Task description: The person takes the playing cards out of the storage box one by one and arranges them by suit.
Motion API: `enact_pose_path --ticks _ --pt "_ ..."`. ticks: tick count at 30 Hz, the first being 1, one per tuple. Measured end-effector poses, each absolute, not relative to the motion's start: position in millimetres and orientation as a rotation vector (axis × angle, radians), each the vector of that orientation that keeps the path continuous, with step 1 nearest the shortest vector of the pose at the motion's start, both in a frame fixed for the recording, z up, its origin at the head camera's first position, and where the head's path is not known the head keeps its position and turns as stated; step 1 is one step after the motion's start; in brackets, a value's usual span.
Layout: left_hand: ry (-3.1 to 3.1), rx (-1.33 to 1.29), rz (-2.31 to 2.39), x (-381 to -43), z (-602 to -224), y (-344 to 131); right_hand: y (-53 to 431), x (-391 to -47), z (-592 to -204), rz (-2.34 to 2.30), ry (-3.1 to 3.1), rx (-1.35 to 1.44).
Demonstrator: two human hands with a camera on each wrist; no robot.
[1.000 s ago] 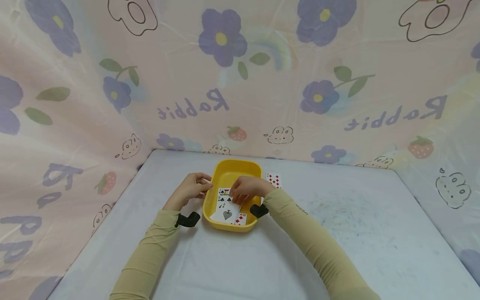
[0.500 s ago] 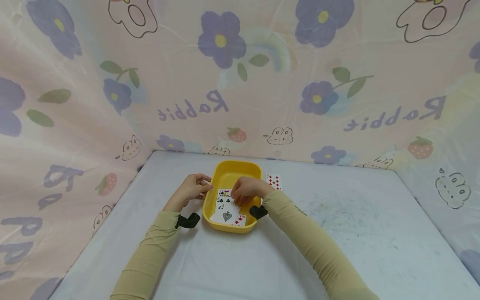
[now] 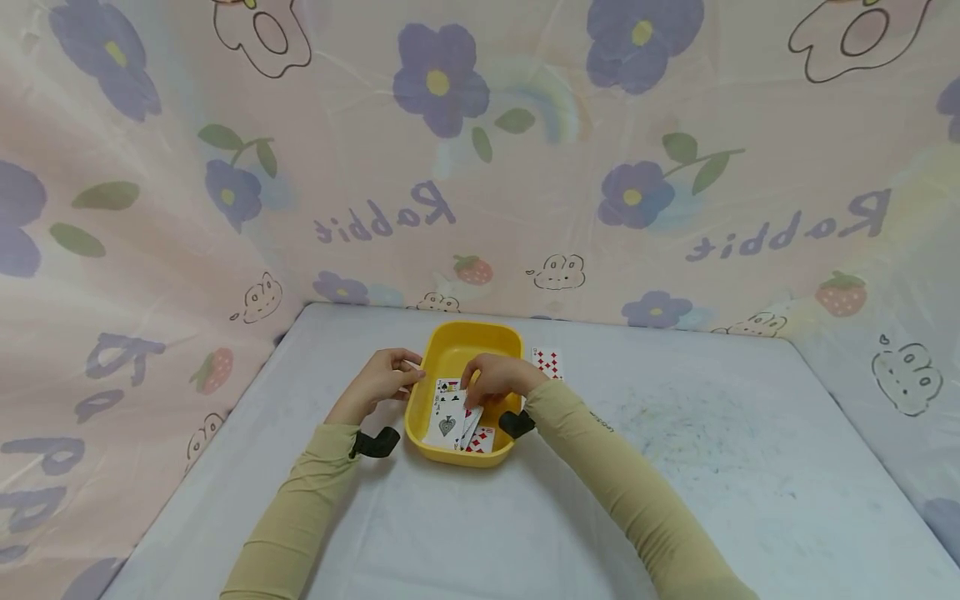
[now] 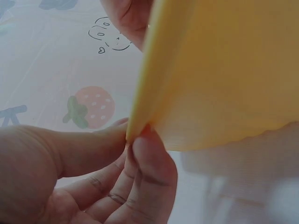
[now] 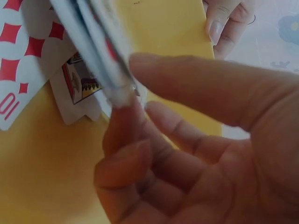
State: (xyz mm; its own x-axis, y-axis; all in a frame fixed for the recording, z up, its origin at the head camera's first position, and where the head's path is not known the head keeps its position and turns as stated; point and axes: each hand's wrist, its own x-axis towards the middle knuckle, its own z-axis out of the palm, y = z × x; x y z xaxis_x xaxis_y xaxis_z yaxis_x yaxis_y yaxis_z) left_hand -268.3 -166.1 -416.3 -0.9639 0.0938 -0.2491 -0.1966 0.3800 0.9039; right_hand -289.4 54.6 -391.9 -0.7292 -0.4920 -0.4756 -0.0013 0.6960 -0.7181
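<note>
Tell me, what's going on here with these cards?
A person is handling cards. The left hand pinches the rim of a yellow tray; inside it, the right hand pinches several playing cards. Other cards, including a ten of diamonds, lie in the tray, and another diamonds card lies on the table beside it.

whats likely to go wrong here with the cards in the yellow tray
The right grip pinches several cards near an edge, so they may slip or fan apart. The ten of diamonds lies loose close by and might get dragged along. Another diamond card lies outside the yellow tray, beside the right sleeve, so an arm movement could nudge it.
</note>
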Motion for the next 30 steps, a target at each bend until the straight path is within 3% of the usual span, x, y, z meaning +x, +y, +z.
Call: enact_pose_path --ticks 13,30 --pt "2.393 -0.091 1.600 -266.6 -415.9 -165.5 56.7 -288.2 -388.7 -1.003 2.293 -0.359" --pt "2.398 -0.087 1.611 -266.8 -415.6 -165.5 94.9 -297.3 -374.3 -1.170 2.478 -0.358"
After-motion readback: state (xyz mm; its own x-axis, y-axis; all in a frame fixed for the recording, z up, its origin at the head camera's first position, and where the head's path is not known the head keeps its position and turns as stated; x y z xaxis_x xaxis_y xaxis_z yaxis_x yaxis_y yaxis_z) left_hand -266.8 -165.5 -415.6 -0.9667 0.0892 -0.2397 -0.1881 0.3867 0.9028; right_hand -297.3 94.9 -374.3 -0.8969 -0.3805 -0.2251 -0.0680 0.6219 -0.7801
